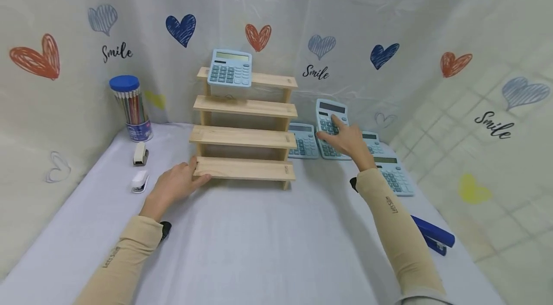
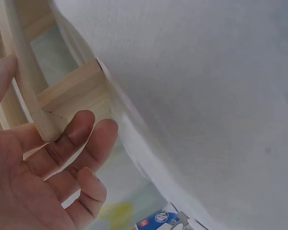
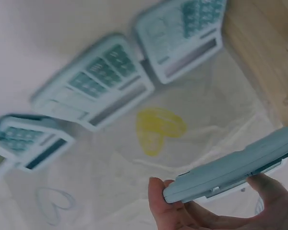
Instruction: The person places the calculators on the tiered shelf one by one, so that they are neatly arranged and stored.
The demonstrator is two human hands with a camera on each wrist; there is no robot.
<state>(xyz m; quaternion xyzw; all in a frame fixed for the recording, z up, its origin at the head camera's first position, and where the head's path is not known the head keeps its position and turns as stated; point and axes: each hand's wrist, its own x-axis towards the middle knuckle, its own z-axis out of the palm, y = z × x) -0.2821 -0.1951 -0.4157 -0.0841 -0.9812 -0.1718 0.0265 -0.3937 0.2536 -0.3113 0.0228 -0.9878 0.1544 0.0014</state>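
A light-blue calculator (image 1: 327, 121) is in my right hand (image 1: 345, 141), to the right of the wooden rack. In the right wrist view, thumb and fingers pinch that calculator (image 3: 225, 167) by its edges, and it overlaps the wall. My left hand (image 1: 174, 182) grips the left end of the four-tier wooden rack (image 1: 244, 169) at its lowest board; the left wrist view has the thumb above and fingers curled at the board's end (image 2: 50, 127). Another calculator (image 1: 230, 68) leans on the top tier, tilted back.
More calculators stand against the back wall right of the rack, one (image 1: 303, 140) beside it and another (image 1: 393, 175) at the far right. A blue stapler (image 1: 432, 235) lies at right. At left are two small staplers (image 1: 139, 181) and a pencil tub (image 1: 131, 108).
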